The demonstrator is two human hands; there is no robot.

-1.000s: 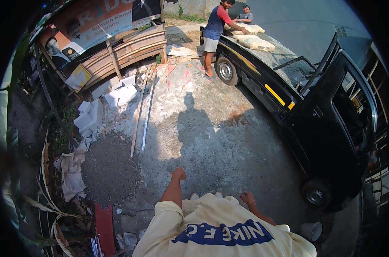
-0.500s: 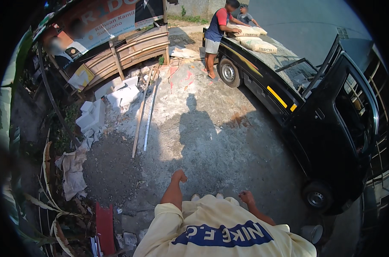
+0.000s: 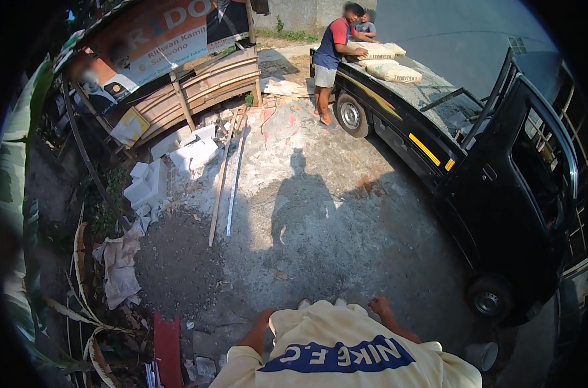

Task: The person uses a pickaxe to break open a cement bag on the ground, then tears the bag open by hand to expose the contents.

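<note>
My left hand (image 3: 265, 314) hangs low at my side, its fingers hidden against the front of my cream shirt (image 3: 339, 323). On the other side my right hand (image 3: 377, 305) hangs over the grey ground with loose, slightly parted fingers and nothing visible in it. Neither hand touches any object that I can see. Ahead to the right stands a black flatbed truck (image 3: 430, 152). Several filled sacks (image 3: 393, 71) lie on grey gravel at the far end of its bed. A person (image 3: 328, 58) in a red and blue shirt stands beside the bed, hands on a sack.
Another person (image 3: 365, 27) is beyond the truck. White block pieces (image 3: 194, 153), a wooden strip (image 3: 224, 181) and a metal strip (image 3: 234, 187) lie at left before a bamboo fence (image 3: 210, 97). A dark gravel heap (image 3: 177, 265) is nearer. A bucket (image 3: 480, 354) stands at lower right.
My left hand has drawn back from ahead of me to beside my shirt. My right hand stays low, shifted slightly. The person by the truck has straightened up and raised their head.
</note>
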